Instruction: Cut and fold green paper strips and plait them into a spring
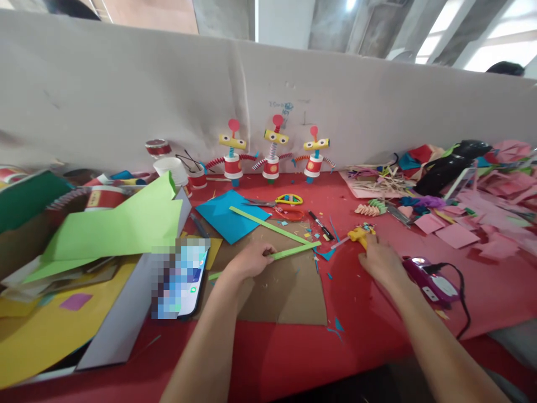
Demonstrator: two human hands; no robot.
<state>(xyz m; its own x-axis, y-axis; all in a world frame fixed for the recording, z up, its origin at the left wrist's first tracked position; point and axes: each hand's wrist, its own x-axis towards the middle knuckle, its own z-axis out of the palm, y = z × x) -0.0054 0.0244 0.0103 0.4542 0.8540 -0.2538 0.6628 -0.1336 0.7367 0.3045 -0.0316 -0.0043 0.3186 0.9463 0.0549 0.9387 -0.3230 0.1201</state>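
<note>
My left hand (pixel 248 259) pinches a long light-green paper strip (pixel 293 249) that lies over a brown cardboard sheet (pixel 285 285) on the red table. A second green strip (pixel 268 224) crosses it, forming a V. My right hand (pixel 380 258) is closed around a yellow glue gun (pixel 356 233), whose nozzle points left toward the strips' joint.
A phone (pixel 184 277) lies left of the cardboard beside green, yellow and grey paper sheets (pixel 121 224). Blue paper (pixel 230 215), scissors (pixel 285 204) and a marker (pixel 321 225) sit behind. Three paper-cup robots (pixel 271 154) stand at the back wall. A purple device (pixel 432 280) and pink scraps lie right.
</note>
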